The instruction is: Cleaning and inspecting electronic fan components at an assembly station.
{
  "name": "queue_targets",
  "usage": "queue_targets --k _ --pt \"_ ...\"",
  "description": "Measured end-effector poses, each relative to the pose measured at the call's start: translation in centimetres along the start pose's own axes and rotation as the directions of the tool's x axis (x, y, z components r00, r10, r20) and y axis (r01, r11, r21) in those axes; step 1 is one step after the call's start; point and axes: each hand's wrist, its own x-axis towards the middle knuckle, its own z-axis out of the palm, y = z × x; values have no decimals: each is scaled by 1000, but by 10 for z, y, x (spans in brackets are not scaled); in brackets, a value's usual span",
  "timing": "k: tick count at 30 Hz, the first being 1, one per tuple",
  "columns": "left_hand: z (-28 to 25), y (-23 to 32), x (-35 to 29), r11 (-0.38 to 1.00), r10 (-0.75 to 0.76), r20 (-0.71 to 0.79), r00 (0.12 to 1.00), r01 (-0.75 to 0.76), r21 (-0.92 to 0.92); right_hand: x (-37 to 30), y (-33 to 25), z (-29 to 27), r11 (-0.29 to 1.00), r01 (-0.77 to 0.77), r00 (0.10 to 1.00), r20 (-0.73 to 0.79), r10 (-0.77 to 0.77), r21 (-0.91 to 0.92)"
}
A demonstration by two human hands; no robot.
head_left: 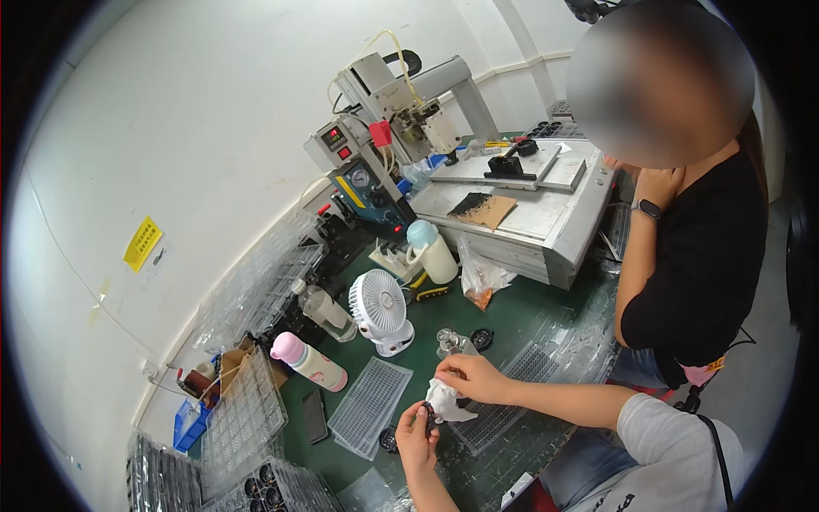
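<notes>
My left hand [418, 439] is closed round a small black round part [431, 416], held up above the bench. My right hand [472, 380] pinches a crumpled white wipe [443, 399], which lies against that part and hangs below the fingers. How far the wipe covers the part is hidden. Beyond my right hand stands a small clear glass bottle [447, 341]. A black ring-like part [482, 339] lies beside it, and a similar black part [389, 439] sits left of my left hand. Under my hands is a grey gridded sheet [488, 424].
A second gridded sheet [370, 406], a phone [315, 416], a pink-topped bottle [309, 362] and a white fan [380, 311] occupy the left. Clear trays [245, 401] are stacked farther left. Behind stands a bench machine [512, 230]. A person [691, 256] in black is at the right.
</notes>
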Motion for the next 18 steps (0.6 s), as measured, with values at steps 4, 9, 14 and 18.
queue_targets --k 4,9,14,18 --pt "1 0 -2 1000 7 4 1000 -7 -3 0 5 3 972 -72 997 34 66 225" --pt "-1 0 -3 1000 12 12 1000 -12 -7 1 13 5 994 102 995 2 -102 48" --pt "3 5 -6 1000 0 11 1000 0 -9 -1 11 5 975 -97 987 142 69 202" --pt "3 4 -5 1000 -2 10 1000 2 -18 -1 16 10 925 -161 971 222 86 345"
